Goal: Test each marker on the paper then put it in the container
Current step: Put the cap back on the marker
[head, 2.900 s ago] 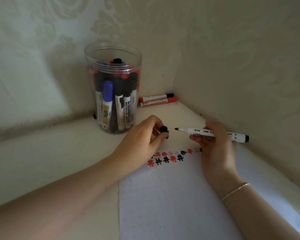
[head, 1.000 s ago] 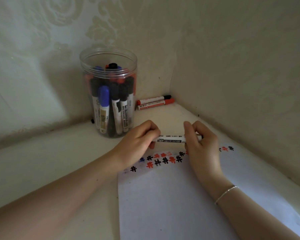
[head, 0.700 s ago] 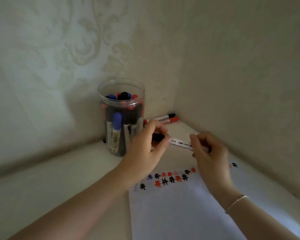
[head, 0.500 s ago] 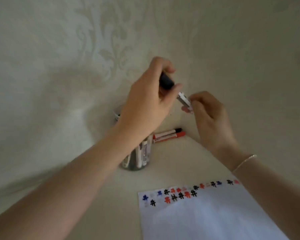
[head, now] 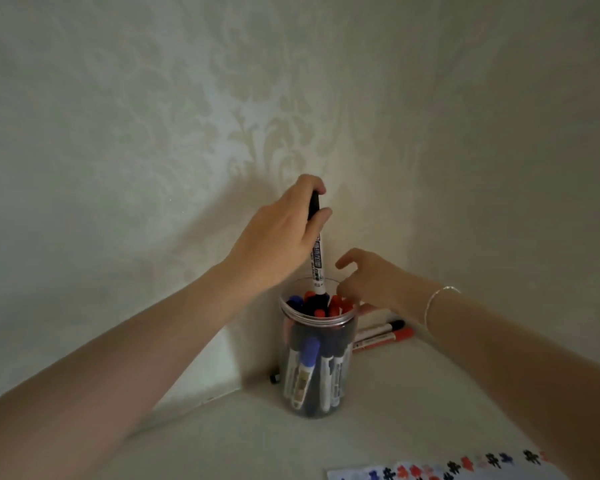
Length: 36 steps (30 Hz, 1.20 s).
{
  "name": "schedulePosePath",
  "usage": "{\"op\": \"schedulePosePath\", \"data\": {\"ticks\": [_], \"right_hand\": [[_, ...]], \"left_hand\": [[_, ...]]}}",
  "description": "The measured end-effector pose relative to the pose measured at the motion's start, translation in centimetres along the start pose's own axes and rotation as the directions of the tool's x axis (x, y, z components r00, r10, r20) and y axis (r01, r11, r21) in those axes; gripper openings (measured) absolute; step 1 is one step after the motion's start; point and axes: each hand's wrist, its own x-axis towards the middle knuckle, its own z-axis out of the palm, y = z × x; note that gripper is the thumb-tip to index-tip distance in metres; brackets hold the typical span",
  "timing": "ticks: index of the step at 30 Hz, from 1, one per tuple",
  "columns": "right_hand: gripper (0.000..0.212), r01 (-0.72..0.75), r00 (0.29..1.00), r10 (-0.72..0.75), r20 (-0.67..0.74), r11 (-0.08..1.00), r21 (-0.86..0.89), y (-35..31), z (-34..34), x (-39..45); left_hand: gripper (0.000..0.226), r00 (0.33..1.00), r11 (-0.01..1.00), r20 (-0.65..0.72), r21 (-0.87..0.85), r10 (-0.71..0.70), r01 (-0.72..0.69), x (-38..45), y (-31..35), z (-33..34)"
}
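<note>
The marker (head: 316,261), white with a black cap, stands upright above the open mouth of the clear container (head: 317,362), its lower end just inside the rim among the red, blue and black markers packed there, and the left hand (head: 278,244) pinches its capped top between curled fingers and thumb. The right hand (head: 374,282) holds nothing, fingers loosely bent beside the rim, while two more markers (head: 383,335) lie on the surface behind and the paper (head: 440,471) shows at the bottom edge

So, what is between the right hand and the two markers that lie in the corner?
Nothing: in the head view the right hand hovers above, and only bare tabletop and wall separate it from the two markers.
</note>
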Motion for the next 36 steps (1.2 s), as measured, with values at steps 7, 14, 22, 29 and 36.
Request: {"op": "schedulePosePath", "data": {"ticks": [7, 14, 22, 29, 36], "right_hand": [[0.039, 0.298, 0.928, -0.322, -0.188, 0.943, -0.145, 1.7, 2.8, -3.1], [0.037, 0.45, 0.876, -0.442, -0.193, 0.893, -0.003, 2.0, 3.8, -4.5], [0.03, 0.543, 0.821, -0.523, -0.228, 0.839, 0.029, 2.1, 4.5, -5.0], [0.035, 0.541, 0.841, -0.526, -0.129, 0.818, 0.197, 1.9, 4.5, -5.5], [0.017, 0.413, 0.9, -0.433, -0.047, 0.816, 0.404, 1.8, 4.7, -4.3]], "left_hand": [[0.025, 0.992, 0.976, -0.064, -0.181, 0.109, -0.119, -1.6, -0.3, -1.8], [0.023, 0.967, 0.958, -0.009, -0.138, 0.254, -0.253, -3.5, 0.0, -3.3], [0.027, 0.988, 0.942, 0.001, -0.301, 0.152, -0.145, -4.2, 0.5, -4.1], [0.035, 0.946, 0.956, 0.151, -0.102, 0.288, -0.275, -5.6, 0.2, -3.8], [0.027, 0.899, 0.935, 0.283, 0.025, 0.334, -0.355, -6.2, -1.5, -4.2]]}}
